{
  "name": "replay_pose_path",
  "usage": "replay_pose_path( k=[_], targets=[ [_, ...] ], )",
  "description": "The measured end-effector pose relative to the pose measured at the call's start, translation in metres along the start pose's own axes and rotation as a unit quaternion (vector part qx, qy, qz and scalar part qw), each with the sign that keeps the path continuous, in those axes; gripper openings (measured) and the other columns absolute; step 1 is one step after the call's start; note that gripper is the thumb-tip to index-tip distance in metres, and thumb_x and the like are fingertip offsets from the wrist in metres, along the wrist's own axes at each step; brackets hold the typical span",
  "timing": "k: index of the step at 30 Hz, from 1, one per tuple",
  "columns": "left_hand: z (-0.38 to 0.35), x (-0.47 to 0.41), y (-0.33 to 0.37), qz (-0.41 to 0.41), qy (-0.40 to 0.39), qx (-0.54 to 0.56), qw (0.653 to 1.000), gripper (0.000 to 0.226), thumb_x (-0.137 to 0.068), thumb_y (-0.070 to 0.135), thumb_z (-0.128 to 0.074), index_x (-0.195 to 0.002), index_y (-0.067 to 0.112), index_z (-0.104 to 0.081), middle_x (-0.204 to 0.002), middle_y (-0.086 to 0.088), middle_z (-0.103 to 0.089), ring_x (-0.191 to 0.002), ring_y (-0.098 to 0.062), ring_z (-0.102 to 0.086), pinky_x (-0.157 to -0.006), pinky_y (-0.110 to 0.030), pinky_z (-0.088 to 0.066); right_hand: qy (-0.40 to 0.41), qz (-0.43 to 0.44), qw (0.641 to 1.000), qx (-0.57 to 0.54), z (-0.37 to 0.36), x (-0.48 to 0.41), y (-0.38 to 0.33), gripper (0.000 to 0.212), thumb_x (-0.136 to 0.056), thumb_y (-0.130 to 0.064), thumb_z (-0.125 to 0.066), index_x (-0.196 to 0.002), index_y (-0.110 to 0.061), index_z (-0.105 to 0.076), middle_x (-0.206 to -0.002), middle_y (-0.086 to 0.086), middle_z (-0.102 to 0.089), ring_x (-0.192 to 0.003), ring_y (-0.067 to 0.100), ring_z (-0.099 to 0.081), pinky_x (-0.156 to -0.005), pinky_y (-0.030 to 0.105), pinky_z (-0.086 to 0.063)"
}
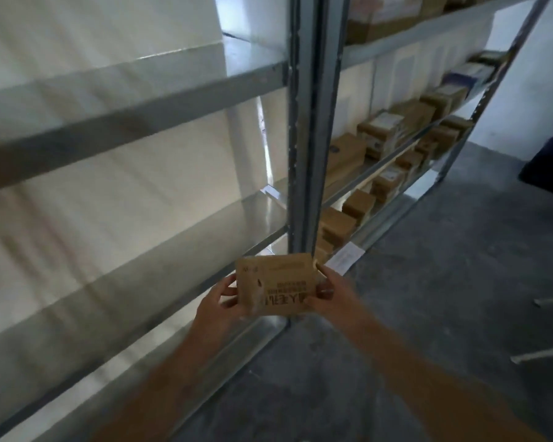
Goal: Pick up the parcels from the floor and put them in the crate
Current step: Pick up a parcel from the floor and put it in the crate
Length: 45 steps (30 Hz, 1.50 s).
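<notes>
Both of my bare forearms reach up from the bottom edge and meet on a small brown cardboard parcel (276, 285) with dark printed lettering on its near face. My left hand (219, 301) grips its left end, thumb lying on the near face and fingers wrapped behind, clamped on the card. My right hand (331, 293) pinches the right end, thumb pressed on the lower corner by the print and fingers curled round the side, also closed on it. So the parcel is up in the air between my two hands, clear of the grey concrete floor (428, 282), just in front of the grey metal upright post (304, 122) where two shelving units meet. To the left, the grey metal shelf boards (134, 113) stand bare against a white wall. To the right, more brown cardboard boxes (380, 135) sit in rows on the shelves; they are blurred. No crate shows from here.
</notes>
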<state>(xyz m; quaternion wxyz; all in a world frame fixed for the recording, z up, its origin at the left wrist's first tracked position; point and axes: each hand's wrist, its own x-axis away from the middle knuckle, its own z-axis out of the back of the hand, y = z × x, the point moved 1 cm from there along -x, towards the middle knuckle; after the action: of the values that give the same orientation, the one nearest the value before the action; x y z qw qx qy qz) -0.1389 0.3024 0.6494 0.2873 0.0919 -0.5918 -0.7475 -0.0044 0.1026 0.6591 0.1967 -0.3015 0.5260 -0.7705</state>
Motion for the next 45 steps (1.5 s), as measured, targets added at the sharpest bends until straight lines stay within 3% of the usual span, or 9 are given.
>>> replay_pose_path(
  k=[7,11,15,19,24,34,37,40,45],
  targets=[
    [0.096,0.093,-0.033,0.044,0.157,0.085,0.983,0.045,-0.069,0.000,-0.075,-0.107,0.024,-0.071,-0.087,0.000,-0.074,-0.082,-0.010,-0.070,-0.072,-0.017,-0.054,-0.083,-0.053,0.995,-0.008,-0.104,0.005,-0.046,0.042,-0.092,0.003,-0.042,-0.127,-0.015,-0.058,-0.111,0.018,-0.066,-0.102,0.029,-0.068,-0.090,0.047,-0.057],
    [0.154,0.170,-0.072,0.069,0.275,0.211,0.935,0.017,-0.078,0.008,-0.059,-0.090,0.013,-0.070,-0.099,-0.017,-0.070,-0.092,-0.026,-0.062,-0.089,-0.044,-0.051,-0.135,-0.074,0.985,-0.077,-0.196,0.031,-0.079,0.026,-0.097,-0.012,-0.042,-0.106,-0.013,-0.066,-0.103,0.009,-0.070,-0.089,0.023,-0.068,-0.088,0.049,-0.055],
    [0.207,0.265,-0.105,0.079,0.381,0.285,0.876,0.027,-0.094,0.028,-0.059,-0.072,0.015,-0.055,-0.074,-0.006,-0.056,-0.081,-0.020,-0.051,-0.078,-0.035,-0.044,-0.193,-0.061,0.978,-0.047,-0.300,0.085,-0.106,0.015,-0.095,-0.028,-0.056,-0.095,-0.017,-0.066,-0.097,0.004,-0.072,-0.086,0.021,-0.065,-0.073,0.038,-0.049],
    [0.261,0.362,-0.145,0.096,0.462,0.257,0.843,0.058,-0.074,0.073,-0.062,-0.070,0.015,-0.055,-0.075,-0.006,-0.063,-0.079,-0.025,-0.061,-0.080,-0.044,-0.049,-0.251,-0.026,0.968,-0.009,-0.406,0.147,-0.115,0.057,-0.072,-0.062,-0.070,-0.097,-0.013,-0.059,-0.106,0.013,-0.068,-0.096,0.026,-0.065,-0.083,0.042,-0.053],
    [0.310,0.466,-0.159,0.088,0.553,0.342,0.755,0.041,-0.097,0.045,-0.051,-0.103,0.008,-0.067,-0.102,-0.014,-0.073,-0.098,-0.029,-0.070,-0.093,-0.044,-0.055,-0.336,0.009,0.941,0.023,-0.519,0.222,-0.127,0.083,-0.060,-0.090,-0.051,-0.097,-0.016,-0.059,-0.096,0.003,-0.070,-0.096,0.022,-0.067,-0.093,0.048,-0.053],
    [0.367,0.624,-0.217,0.156,0.684,0.459,0.545,0.025,-0.091,0.029,-0.063,-0.079,0.008,-0.070,-0.087,-0.018,-0.071,-0.079,-0.034,-0.066,-0.082,-0.049,-0.053,-0.467,-0.037,0.882,0.048,-0.690,0.365,-0.145,0.047,-0.085,-0.054,-0.065,-0.104,-0.012,-0.065,-0.099,0.008,-0.073,-0.088,0.021,-0.071,-0.062,0.028,-0.054],
    [0.393,0.657,-0.243,0.169,0.698,0.434,0.543,0.040,-0.083,0.061,-0.062,-0.088,0.023,-0.074,-0.108,-0.024,-0.069,-0.099,-0.039,-0.065,-0.091,-0.052,-0.053,-0.513,-0.037,0.855,0.060,-0.730,0.395,-0.155,0.051,-0.079,-0.062,-0.068,-0.101,-0.017,-0.061,-0.102,0.007,-0.071,-0.098,0.023,-0.068,-0.081,0.039,-0.058],
    [0.415,0.687,-0.258,0.150,0.696,0.463,0.527,0.023,-0.099,0.030,-0.054,-0.109,0.013,-0.066,-0.106,-0.012,-0.071,-0.093,-0.026,-0.067,-0.077,-0.038,-0.055,-0.572,-0.036,0.818,0.047,-0.773,0.419,-0.170,0.041,-0.081,-0.054,-0.071,-0.103,-0.020,-0.063,-0.107,0.008,-0.071,-0.101,0.027,-0.068,-0.087,0.046,-0.059],
    [0.452,0.723,-0.259,0.126,0.726,0.437,0.517,0.027,-0.102,0.012,-0.047,-0.123,0.025,-0.058,-0.113,0.001,-0.067,-0.093,-0.012,-0.061,-0.069,-0.024,-0.049,-0.630,-0.061,0.774,0.015,-0.849,0.455,-0.181,0.044,-0.087,-0.033,-0.070,-0.130,-0.028,-0.062,-0.123,0.000,-0.066,-0.106,0.016,-0.063,-0.065,0.024,-0.051]
  ],
)
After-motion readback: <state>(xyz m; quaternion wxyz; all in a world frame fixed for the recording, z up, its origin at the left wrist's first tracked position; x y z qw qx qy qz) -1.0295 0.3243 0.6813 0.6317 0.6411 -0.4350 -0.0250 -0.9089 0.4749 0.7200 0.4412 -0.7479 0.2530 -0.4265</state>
